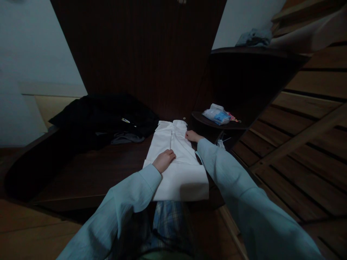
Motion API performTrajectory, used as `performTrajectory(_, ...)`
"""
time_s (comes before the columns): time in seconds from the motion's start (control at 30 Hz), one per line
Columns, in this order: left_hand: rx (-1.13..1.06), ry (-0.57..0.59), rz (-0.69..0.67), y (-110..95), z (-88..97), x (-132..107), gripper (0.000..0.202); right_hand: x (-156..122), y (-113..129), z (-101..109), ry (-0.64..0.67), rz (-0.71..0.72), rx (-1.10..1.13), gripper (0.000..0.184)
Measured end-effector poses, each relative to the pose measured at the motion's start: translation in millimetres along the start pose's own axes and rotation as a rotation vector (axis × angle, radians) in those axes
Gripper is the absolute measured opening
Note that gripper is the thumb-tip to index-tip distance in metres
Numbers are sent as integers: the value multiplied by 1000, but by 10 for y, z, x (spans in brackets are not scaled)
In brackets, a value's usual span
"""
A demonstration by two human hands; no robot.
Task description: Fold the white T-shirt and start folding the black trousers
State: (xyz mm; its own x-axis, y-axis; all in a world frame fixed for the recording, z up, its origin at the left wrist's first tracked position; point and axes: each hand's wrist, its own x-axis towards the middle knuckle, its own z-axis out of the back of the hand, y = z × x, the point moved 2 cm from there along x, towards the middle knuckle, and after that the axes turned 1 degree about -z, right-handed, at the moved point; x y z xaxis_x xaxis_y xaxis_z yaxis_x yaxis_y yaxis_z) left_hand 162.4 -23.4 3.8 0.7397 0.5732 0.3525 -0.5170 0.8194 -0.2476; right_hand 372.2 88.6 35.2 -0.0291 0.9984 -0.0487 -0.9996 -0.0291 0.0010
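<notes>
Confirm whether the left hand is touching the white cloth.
Touching. The head view shows the left hand resting on the white cloth, fingers curled against it with no gap visible.

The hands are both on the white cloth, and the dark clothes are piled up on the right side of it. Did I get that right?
Not quite: the head view shows the dark clothes piled to the left of the white cloth. The left hand and right hand are both on the cloth.
</notes>
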Motion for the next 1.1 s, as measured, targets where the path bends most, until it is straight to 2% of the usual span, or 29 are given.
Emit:
performTrajectory(0.37, -229, -80, 2, 6, 36, -37, 20, -1, -143, -40, -118, -73, 43, 23)
performTrajectory(0.53, -386, -172, 25, 38, 35, -24, 14, -43, -137, -80, -124, -119, 42, 20)
performTrajectory(0.67, -386, -168, 56, 83, 4, -25, 18, -52, -81, -40, -128, -111, 22, 23)
performTrajectory(0.8, -346, -179, 31, 79, -5, -29, 23, -54, -47, 29, -144, -106, 0, 23)
performTrajectory(0.93, -312, -193, 9, 51, 11, -30, 28, -79, -3, 0, -176, -118, -15, 29)
performTrajectory(1.1, -331, -175, 13, 48, 21, -33, 30, -84, -18, 45, -125, -107, -24, 26)
